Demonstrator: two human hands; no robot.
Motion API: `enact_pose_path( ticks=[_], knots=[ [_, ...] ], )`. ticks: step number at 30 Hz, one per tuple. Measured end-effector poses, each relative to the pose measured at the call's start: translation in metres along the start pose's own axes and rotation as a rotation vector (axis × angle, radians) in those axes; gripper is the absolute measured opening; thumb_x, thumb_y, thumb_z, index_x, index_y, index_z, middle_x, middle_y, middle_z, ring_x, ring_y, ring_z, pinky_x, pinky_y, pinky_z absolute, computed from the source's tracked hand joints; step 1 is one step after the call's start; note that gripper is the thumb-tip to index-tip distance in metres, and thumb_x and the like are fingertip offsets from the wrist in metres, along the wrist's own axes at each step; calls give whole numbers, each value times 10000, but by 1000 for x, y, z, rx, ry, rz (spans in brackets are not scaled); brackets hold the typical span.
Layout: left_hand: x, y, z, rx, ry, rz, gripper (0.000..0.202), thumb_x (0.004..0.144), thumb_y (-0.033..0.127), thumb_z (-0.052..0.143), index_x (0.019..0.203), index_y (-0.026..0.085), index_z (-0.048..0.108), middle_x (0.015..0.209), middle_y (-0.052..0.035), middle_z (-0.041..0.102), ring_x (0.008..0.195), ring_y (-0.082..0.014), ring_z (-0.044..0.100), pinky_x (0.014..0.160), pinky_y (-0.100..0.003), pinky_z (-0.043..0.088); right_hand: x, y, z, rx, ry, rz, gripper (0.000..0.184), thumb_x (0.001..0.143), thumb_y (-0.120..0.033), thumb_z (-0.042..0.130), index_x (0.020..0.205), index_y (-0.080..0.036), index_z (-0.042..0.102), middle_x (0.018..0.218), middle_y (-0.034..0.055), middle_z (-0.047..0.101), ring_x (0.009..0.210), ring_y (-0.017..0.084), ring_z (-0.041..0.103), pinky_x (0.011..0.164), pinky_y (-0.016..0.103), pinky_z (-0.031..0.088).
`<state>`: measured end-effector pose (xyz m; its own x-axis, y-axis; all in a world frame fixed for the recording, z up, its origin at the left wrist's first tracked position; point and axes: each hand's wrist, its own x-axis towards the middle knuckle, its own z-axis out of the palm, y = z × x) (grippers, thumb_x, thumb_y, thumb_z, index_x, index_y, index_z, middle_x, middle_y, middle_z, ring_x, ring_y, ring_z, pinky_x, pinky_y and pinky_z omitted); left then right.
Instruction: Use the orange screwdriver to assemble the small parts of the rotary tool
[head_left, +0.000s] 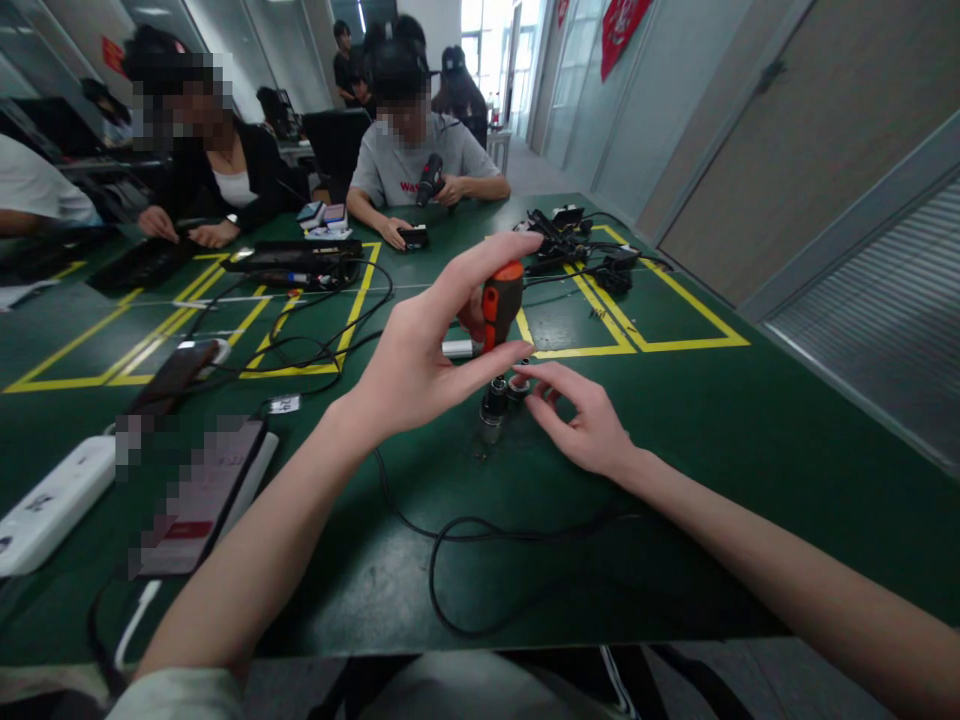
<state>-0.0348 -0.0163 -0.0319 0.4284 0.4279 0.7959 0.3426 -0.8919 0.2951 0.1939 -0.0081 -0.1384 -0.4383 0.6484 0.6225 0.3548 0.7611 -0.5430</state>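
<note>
My left hand point(420, 345) is closed around an orange and black screwdriver handle point(504, 305). The index finger arches over its top, the thumb lies near its lower end, and the other fingers are partly hidden behind it. Just below, a small black cylindrical piece with a metal top point(493, 398) stands on the green table. Beside that piece is a second small round metal-and-black part point(518, 386), pinched at the fingertips of my right hand point(581, 420). What exact kind these two small parts are, I cannot make out.
A black cable point(457, 530) loops across the green table point(712, 440). A phone point(202, 500) and a white power strip point(56, 505) lie at left. Tangled black cables point(555, 240) sit farther back. Across the table, a person holds a power drill point(430, 180); another works at left.
</note>
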Motion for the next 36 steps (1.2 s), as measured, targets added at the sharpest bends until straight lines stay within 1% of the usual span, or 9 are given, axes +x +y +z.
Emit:
enact_pose_path(
  ticks=[6,11,14,17,21,23,26,32,36],
  knots=[
    [2,-1,1,120,88,97,497,991,311,635,1472,207,564,1212,-112,657,1036,-214,636,816,-342,588,51,-41,-27,64,64,-118,299,977,-254,629,1269,-224,687,1005,35,741,712,152,644,638,283,576],
    [-1,1,-2,90,172,78,520,1085,443,318,1433,227,638,1131,-116,566,1094,-250,556,939,-412,533,91,-67,-32,91,67,-204,243,966,-384,697,1138,-213,704,968,11,713,769,139,680,634,244,594],
    [-3,2,-1,8,168,42,558,1072,508,310,1449,256,635,1178,-111,561,1136,-265,552,970,-400,515,100,-75,-32,109,114,-213,250,982,-446,681,1072,-213,699,902,-11,689,820,143,704,651,234,601],
    [-4,-5,6,-179,223,-25,587,1038,596,357,1474,294,609,1227,-84,607,1146,-268,568,977,-387,509,104,-79,-36,101,125,-208,250,972,-430,696,1111,-222,687,904,-32,681,856,139,718,675,231,595],
    [-14,-27,33,-582,380,-378,529,1002,665,420,1296,324,697,1152,-26,703,1050,-220,634,843,-340,511,109,-81,-51,73,16,-246,164,961,-324,711,1101,-240,693,922,-58,684,855,112,722,713,218,577],
    [-24,-37,50,-648,323,-516,536,1044,579,336,1127,228,733,986,-51,741,950,-210,674,770,-322,521,113,-82,-58,52,-60,-269,93,975,-285,676,1050,-237,705,945,-54,694,847,116,724,723,238,586],
    [-40,-44,72,-973,118,-955,490,1000,560,423,1018,172,723,973,-74,776,948,-197,697,834,-296,517,119,-83,-64,1,-120,-295,116,991,-229,609,1036,-231,716,982,-21,724,862,153,731,728,278,615],
    [-60,-33,90,-1141,-204,-1107,774,979,702,300,897,89,766,915,-180,791,881,-255,737,829,-357,542,125,-86,-65,-77,-91,-388,90,1008,-268,690,996,-207,756,920,-15,750,736,133,679,654,263,602],
    [-68,-32,97,-1136,-277,-1133,859,974,760,239,578,131,672,571,-117,650,572,-184,606,669,-328,479,121,-86,-67,-106,-80,-388,164,1049,-294,631,1127,-244,767,942,-28,754,813,137,705,676,252,611]
  ],
)
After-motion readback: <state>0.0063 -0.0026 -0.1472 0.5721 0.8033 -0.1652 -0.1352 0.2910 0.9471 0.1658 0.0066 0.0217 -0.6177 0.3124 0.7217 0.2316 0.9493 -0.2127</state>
